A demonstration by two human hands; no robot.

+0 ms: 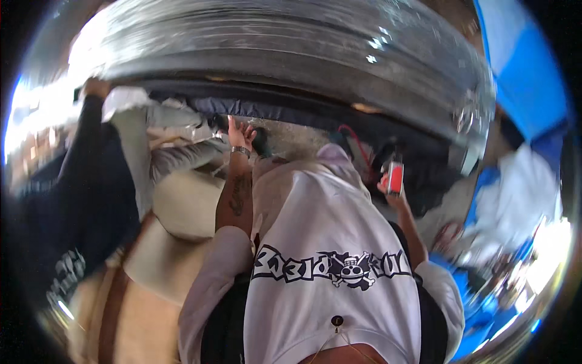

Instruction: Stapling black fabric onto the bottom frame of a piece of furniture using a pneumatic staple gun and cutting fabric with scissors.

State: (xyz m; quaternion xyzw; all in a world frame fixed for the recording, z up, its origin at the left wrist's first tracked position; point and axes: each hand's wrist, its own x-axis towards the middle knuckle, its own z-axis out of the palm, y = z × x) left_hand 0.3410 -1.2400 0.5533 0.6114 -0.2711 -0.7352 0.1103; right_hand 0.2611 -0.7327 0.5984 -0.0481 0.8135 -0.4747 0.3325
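In front of me lies a long grey piece of furniture (291,42), wrapped in shiny clear film. Black fabric (267,108) runs along its near lower edge. My left hand (240,134) is at this fabric, palm partly up and fingers apart, with nothing seen in it. A red-and-black hand tool (394,178) with a pale metal rim, perhaps a staple gun, is in my right hand (385,185). That hand's fingers wrap round the tool's side, below the furniture's right part. The tool's working end is hard to make out.
At the left a co-worker in a dark top (97,188) has a hand (96,88) at the furniture's left end. Beige padded blocks (188,203) lie between us. A red hose (357,138) hangs near the tool. Blue sheeting (527,73) and white plastic (515,194) are at the right.
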